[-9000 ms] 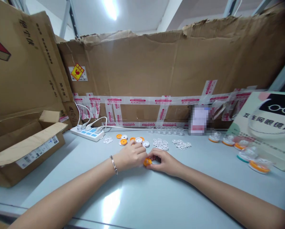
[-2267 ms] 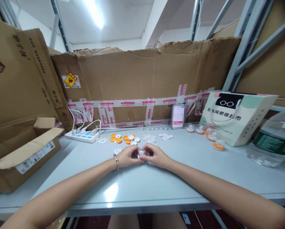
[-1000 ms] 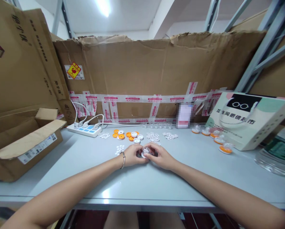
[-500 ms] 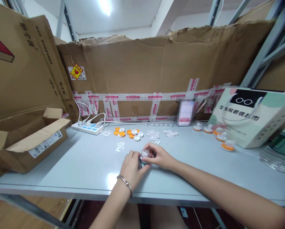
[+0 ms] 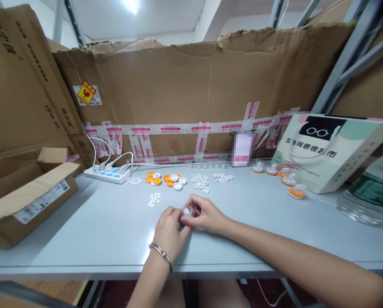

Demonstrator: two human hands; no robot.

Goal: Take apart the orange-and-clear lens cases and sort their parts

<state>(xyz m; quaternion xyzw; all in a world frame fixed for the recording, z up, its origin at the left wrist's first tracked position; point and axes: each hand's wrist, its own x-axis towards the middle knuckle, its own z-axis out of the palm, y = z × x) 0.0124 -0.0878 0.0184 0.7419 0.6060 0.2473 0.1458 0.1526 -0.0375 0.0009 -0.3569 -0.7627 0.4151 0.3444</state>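
My left hand [image 5: 168, 231] and my right hand [image 5: 206, 214] meet over the grey table [image 5: 82, 231], fingers pinched round a small clear plastic cap [image 5: 187, 211] held between them. A metal bangle [image 5: 161, 252] circles my left wrist. Just beyond the hands lie orange and white rings [image 5: 166, 179], a small patch of tiny white discs [image 5: 154, 199] and two heaps of white toothed parts [image 5: 200, 181]. Finished orange-based pieces [image 5: 294, 190] stand in a curved row at the right.
A white power strip [image 5: 106, 173] with cables lies at the back left. An open cardboard box [image 5: 25, 192] sits at the left, taped cardboard walls behind. A printed paper bag [image 5: 332, 149] and a plastic water bottle [image 5: 367, 192] stand at the right.
Both hands have drawn closer to the table's front edge with the clear cap; my left arm now comes in from below instead of from the left. The view shifted slightly.
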